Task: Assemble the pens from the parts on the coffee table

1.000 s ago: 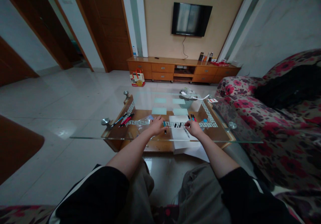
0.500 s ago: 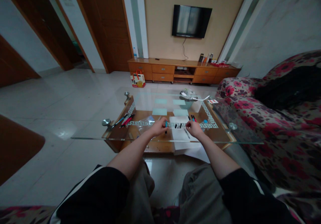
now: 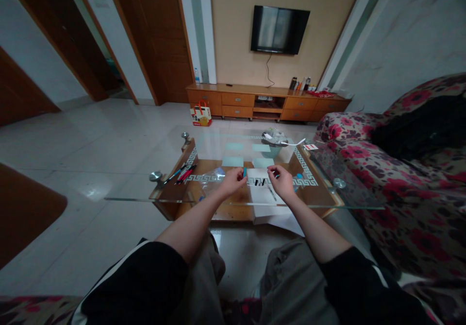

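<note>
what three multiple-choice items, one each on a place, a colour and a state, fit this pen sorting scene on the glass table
1. Where does the mesh basket stand?
A. at the far side of the glass table
B. on the floor
C. on the sofa

2. What colour is the small piece in the left hand?
A. yellow
B. blue
C. white

3. How is the right hand placed?
A. flat on the sofa
B. resting on a knee
C. raised over the white paper, fingers pinched

Answers: 1 A, the basket sits by the table's far edge. 2 B, a blue tip shows at the fingertips. 3 C, it hovers above the sheet, pinching something small.
</note>
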Action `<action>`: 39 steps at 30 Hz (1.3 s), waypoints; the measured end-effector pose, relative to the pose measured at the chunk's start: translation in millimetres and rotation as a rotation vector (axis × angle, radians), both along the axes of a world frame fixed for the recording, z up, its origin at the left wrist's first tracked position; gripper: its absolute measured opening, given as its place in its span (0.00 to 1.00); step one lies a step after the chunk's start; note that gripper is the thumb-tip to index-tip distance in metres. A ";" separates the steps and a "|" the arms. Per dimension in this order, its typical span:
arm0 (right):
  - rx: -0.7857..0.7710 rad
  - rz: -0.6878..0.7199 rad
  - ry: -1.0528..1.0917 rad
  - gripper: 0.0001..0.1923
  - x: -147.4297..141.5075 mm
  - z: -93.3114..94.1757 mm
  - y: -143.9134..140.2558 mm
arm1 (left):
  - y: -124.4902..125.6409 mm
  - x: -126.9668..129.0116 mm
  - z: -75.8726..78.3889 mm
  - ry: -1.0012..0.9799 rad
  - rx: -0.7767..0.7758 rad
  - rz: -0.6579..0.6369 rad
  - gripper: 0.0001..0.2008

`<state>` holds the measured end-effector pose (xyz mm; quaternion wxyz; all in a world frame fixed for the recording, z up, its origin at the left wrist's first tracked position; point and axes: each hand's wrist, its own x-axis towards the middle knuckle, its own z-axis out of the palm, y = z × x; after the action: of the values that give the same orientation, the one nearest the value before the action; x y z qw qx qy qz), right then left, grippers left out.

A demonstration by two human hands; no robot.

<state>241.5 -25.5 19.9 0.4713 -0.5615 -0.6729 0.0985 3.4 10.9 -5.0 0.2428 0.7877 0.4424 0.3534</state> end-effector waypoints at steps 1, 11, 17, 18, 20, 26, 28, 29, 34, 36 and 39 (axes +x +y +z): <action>-0.008 0.010 0.024 0.11 -3.6 1.4 -1.7 | -0.6 1.6 1.4 0.020 0.031 -0.024 0.09; -0.035 0.095 0.069 0.10 -20.0 5.5 -9.5 | -15.5 8.1 11.1 0.199 0.186 -0.250 0.05; -0.050 0.139 0.056 0.09 -23.5 3.5 -11.3 | -16.2 7.5 12.2 0.258 0.189 -0.259 0.05; -0.049 0.143 0.056 0.09 -23.8 3.8 -11.7 | -16.2 7.4 12.1 0.266 0.190 -0.260 0.05; -0.047 0.159 0.052 0.09 -24.3 4.4 -12.3 | -16.5 7.3 12.2 0.277 0.193 -0.262 0.05; -0.071 0.206 0.031 0.10 -26.0 4.7 -13.6 | -17.2 7.5 13.1 0.266 0.192 -0.263 0.05; -0.086 0.209 0.022 0.10 -26.6 5.4 -14.2 | -17.3 7.5 12.9 0.252 0.188 -0.265 0.05; -0.092 0.211 0.019 0.11 -26.9 6.1 -14.7 | -17.3 7.5 12.8 0.248 0.186 -0.264 0.05; -0.088 0.235 -0.021 0.12 -28.2 12.1 -18.4 | -16.9 8.1 12.7 0.238 0.170 -0.257 0.04; -0.073 0.256 -0.043 0.11 -28.7 14.0 -19.3 | -16.5 8.6 12.6 0.219 0.165 -0.264 0.04; -0.050 0.275 -0.059 0.12 -27.9 14.6 -17.9 | -15.9 9.0 12.2 0.185 0.174 -0.262 0.04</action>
<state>213.6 -43.4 34.4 0.4191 -0.4785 -0.7544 0.1622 12.4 -5.0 7.2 0.1761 0.8858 0.3241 0.2816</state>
